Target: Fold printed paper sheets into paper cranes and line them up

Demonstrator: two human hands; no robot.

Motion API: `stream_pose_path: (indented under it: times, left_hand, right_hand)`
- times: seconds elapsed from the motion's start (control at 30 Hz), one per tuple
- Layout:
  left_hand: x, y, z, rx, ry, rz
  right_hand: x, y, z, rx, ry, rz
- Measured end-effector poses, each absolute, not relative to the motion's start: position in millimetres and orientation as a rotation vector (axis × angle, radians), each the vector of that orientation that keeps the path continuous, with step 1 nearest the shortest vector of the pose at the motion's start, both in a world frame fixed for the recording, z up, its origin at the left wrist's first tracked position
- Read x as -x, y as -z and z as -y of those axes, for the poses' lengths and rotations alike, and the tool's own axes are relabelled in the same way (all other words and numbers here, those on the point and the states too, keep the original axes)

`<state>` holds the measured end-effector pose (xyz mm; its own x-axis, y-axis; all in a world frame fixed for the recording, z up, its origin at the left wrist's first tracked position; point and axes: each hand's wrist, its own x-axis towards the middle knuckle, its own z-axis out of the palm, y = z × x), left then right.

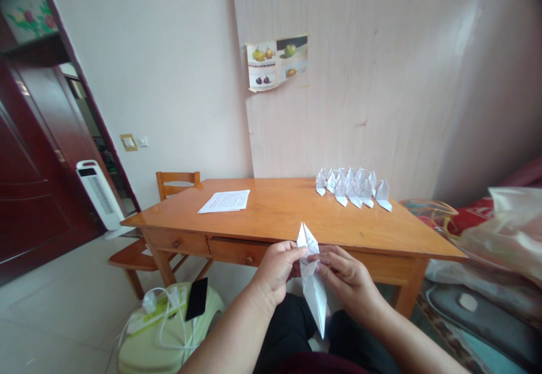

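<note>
A long, pointed piece of folded paper (314, 295), white with printing on part of it, is held upright in front of the table's near edge, above my lap. My left hand (277, 269) pinches its left side, thumb on the front face. From the right, my right hand (345, 272) grips its middle with thumb and fingers; some fingertips are hidden behind the paper. On the table's far right side stand several folded paper figures (354, 187) in a cluster. A stack of printed sheets (224, 201) lies at the table's left.
The wooden table (279, 210) has drawers along its front. Left of it are a wooden chair (178, 177) and a pale green stool (148, 357) bearing a phone (197, 299), a power strip (156, 313) and white cables. Plastic bags (503, 233) are piled at the right.
</note>
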<state>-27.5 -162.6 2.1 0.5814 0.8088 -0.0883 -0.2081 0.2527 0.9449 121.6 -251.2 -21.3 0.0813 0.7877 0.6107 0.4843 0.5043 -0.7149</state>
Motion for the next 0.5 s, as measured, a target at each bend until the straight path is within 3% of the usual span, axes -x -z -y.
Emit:
stream_pose_path:
  times: [0.5]
  left_hand:
    - [26.7,-7.2,170.6,-1.164,-0.832,-0.655]
  right_hand:
    - [-99.7,30.7,244.1,1.127,-0.624,1.059]
